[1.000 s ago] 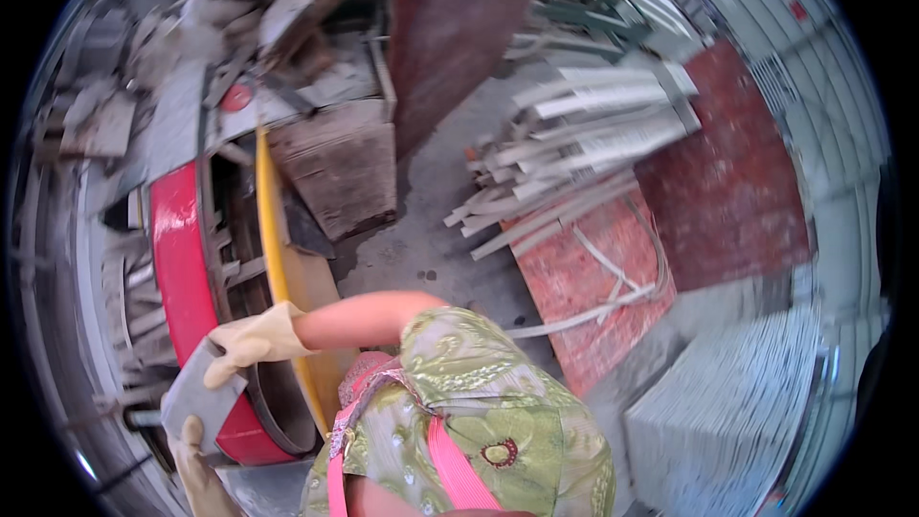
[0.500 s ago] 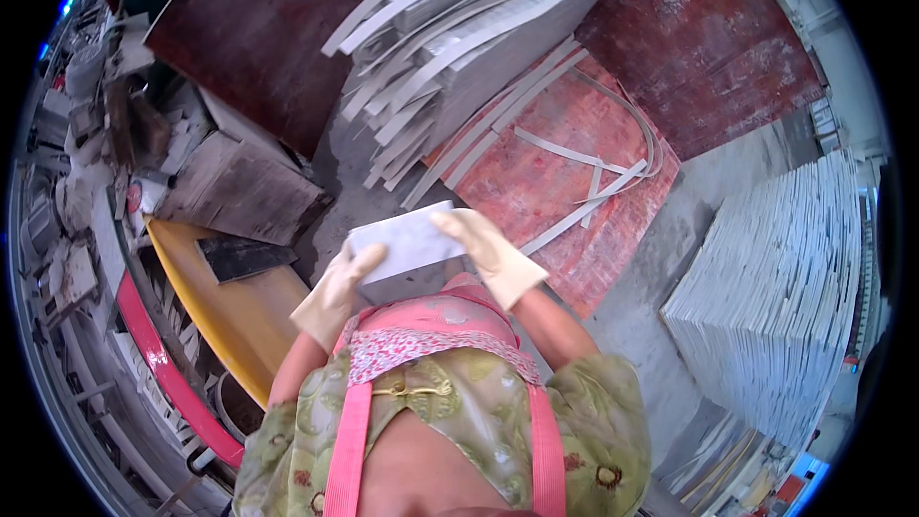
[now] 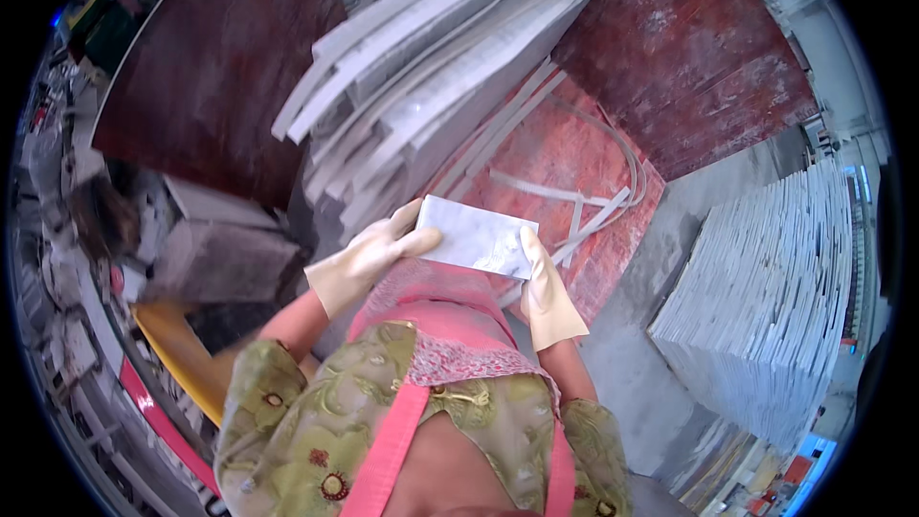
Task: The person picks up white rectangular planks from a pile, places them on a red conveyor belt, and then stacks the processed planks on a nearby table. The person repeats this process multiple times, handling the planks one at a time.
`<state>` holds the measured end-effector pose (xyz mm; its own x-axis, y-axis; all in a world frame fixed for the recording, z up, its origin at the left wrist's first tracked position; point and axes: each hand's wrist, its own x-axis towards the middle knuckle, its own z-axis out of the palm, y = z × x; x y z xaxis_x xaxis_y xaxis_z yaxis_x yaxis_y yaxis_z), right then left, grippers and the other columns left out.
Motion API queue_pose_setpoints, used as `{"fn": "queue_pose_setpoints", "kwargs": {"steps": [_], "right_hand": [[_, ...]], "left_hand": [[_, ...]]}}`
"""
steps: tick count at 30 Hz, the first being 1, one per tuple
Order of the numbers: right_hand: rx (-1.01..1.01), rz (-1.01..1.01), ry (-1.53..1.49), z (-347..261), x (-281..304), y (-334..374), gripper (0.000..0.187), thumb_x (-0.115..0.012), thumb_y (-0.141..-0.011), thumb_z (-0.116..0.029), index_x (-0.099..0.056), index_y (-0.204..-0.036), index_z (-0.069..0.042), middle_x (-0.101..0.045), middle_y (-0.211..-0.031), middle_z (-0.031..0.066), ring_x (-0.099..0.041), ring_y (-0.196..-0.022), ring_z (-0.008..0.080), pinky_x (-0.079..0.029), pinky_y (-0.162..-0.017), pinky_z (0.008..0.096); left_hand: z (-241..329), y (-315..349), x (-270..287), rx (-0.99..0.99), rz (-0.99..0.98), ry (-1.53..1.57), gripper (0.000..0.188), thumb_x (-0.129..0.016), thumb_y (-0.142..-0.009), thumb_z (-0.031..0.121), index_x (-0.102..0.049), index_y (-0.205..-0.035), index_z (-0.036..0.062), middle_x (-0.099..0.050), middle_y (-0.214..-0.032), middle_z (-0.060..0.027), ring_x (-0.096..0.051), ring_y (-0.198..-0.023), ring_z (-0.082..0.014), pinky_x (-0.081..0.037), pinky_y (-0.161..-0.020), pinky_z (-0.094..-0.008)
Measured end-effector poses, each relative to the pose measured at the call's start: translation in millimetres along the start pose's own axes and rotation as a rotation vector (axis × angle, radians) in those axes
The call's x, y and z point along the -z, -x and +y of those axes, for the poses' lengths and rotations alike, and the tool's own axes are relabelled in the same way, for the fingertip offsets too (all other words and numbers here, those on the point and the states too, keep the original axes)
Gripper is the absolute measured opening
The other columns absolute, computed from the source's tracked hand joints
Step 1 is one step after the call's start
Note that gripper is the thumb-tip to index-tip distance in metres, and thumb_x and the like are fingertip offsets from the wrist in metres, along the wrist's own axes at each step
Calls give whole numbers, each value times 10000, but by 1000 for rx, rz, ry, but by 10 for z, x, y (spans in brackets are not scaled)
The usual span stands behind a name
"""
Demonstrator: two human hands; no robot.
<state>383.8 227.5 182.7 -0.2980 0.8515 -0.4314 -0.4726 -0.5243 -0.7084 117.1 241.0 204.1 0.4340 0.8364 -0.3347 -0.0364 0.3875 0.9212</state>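
Note:
A flat white-grey rectangular tile (image 3: 476,237) with a glossy, faintly veined face is held level in front of my waist. My left hand (image 3: 383,241), in a cream rubber glove, grips its left edge with the thumb on top. On the opposite short edge, my right hand (image 3: 538,278) in a matching glove has its thumb along the corner and its fingers curled beneath. The undersides of the tile and the fingertips are hidden. A pink apron (image 3: 436,311) shows just below the tile.
Ahead, long grey-white strips (image 3: 412,86) are stacked beside a red board (image 3: 593,153) bearing a few loose strips. Dark red panels (image 3: 689,57) stand behind. A tall stack of thin slabs (image 3: 756,297) is at right; a yellow trough (image 3: 177,345) lies at left.
Both hands have carried the tile rightward, and it has turned so its right end now points slightly toward me. My body and the view have turned too. The grip stays on both ends.

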Motion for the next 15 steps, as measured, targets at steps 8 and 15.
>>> {"fn": "queue_pose_setpoints", "kwargs": {"steps": [8,15], "right_hand": [[100,-161,244,-291,-651,-956,736,-426,-1078,-574,-545,-1438,57,-621,-1422,130,-550,-1342,213,-367,-1160,359],[-26,-284,302,-761,-901,-1519,731,-411,-1081,-581,-456,-1526,-3,-526,-1526,111,-480,-1412,218,-363,-1174,380]], "left_hand": [[512,-304,875,-133,152,-35,789,-589,-964,513,-479,-1492,-64,-593,-1415,-180,-527,-1326,-244,-359,-1131,-366],[903,-644,1242,-76,229,-9,617,-550,-1004,469,-618,-1348,-39,-678,-1202,-86,-580,-1090,-161,-411,-933,-306]]}}
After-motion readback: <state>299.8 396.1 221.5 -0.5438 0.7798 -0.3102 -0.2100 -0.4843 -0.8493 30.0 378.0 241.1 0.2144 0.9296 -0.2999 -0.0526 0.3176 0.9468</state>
